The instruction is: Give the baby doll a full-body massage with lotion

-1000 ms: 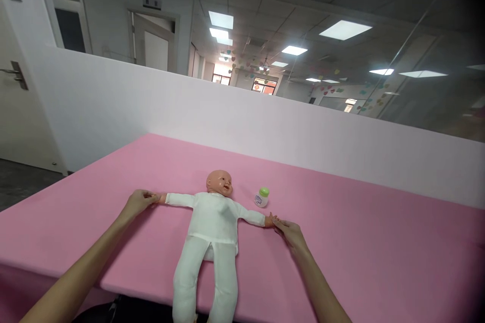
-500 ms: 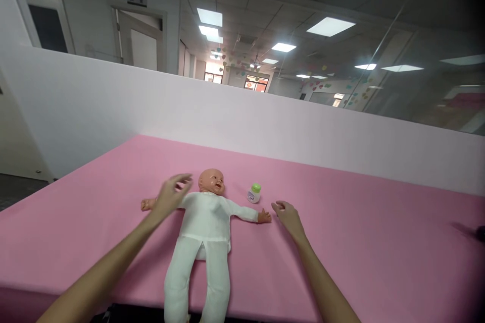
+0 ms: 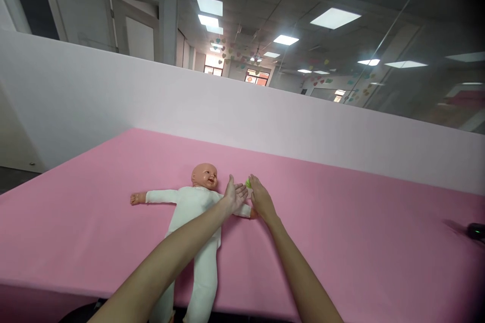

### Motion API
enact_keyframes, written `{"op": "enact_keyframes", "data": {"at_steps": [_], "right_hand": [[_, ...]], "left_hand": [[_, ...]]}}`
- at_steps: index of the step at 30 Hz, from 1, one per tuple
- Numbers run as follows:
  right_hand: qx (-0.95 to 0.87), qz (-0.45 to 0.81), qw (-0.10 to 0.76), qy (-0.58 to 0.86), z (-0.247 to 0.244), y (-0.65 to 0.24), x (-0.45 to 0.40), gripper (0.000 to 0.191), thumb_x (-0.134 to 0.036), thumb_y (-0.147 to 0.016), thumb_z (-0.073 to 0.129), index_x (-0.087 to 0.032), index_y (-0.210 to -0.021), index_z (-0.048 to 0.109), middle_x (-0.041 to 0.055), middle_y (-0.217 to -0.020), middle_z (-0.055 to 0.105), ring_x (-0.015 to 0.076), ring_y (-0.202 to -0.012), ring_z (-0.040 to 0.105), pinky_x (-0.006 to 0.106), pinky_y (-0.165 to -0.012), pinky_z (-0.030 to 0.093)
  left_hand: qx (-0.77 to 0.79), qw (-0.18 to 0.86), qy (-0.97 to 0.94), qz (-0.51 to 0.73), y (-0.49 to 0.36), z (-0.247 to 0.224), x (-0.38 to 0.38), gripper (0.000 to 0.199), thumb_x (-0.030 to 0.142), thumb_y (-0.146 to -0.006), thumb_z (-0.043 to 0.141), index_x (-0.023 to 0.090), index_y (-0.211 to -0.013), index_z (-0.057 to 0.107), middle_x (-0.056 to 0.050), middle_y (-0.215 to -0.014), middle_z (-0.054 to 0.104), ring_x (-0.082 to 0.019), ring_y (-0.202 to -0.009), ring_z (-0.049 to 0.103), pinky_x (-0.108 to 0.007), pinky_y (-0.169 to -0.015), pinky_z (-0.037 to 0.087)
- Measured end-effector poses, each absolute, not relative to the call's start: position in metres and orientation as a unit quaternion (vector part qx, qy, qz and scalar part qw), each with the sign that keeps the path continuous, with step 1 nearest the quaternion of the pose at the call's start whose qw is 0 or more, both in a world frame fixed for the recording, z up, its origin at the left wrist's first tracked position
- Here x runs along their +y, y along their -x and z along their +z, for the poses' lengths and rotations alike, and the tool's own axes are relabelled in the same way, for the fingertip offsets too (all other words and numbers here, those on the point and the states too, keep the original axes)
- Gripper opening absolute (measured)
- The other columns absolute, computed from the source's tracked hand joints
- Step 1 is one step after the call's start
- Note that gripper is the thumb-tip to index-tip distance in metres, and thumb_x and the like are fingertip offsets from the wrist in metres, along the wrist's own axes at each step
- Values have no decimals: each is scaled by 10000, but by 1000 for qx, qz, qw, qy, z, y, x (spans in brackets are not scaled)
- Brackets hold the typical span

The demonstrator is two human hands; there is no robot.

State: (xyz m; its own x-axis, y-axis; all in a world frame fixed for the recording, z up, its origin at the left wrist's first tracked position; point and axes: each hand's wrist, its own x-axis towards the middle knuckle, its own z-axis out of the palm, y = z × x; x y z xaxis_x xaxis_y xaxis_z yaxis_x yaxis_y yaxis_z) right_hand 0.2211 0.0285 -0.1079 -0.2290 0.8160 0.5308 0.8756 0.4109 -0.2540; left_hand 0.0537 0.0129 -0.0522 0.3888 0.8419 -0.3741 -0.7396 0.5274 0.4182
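Note:
A baby doll [image 3: 191,204] in white clothes lies on its back on the pink padded table, arms stretched out to the sides. Beside its head is a small jar with a green lid [image 3: 248,182], its body mostly hidden between my hands. My left hand [image 3: 235,197] reaches across the doll's chest and arm, palm turned up and fingers spread, just left of the jar. Close against the jar's right side, my right hand [image 3: 261,199] has its fingers stretched out; whether it touches the jar I cannot tell. The doll's hand shows just under it.
The pink table [image 3: 341,242] runs back to a low white wall [image 3: 265,116] with glass above it. A small dark object [image 3: 475,231] with a green light stands at the table's right edge. A door [image 3: 138,30] is visible beyond the wall at left.
My left hand has moved right, from beside the doll's head across to the jar. My right hand has come left to the jar's other side. The view has shifted slightly.

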Motion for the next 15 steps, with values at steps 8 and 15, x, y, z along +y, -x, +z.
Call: {"op": "enact_keyframes", "data": {"at_steps": [8,15], "right_hand": [[-770,3,303,562,-98,-217,26,576,-156,-925,376,-111,-1476,536,148,-1547,515,274,-1466,446,521,-1235,343],[-674,122,475,552,-86,-122,-25,752,-644,-1027,272,-164,-1603,330,141,-1674,302,308,-1567,221,591,-1247,252]], "left_hand": [[250,828,-87,494,-51,-63,19,843,653,-996,402,-18,-1505,415,-315,-1496,490,-296,-1335,585,-301,-981,575],[176,829,-190,496,-30,-46,1,741,713,-964,433,149,-1425,573,-202,-1385,639,-322,-1209,670,-467,-1029,548]]}}
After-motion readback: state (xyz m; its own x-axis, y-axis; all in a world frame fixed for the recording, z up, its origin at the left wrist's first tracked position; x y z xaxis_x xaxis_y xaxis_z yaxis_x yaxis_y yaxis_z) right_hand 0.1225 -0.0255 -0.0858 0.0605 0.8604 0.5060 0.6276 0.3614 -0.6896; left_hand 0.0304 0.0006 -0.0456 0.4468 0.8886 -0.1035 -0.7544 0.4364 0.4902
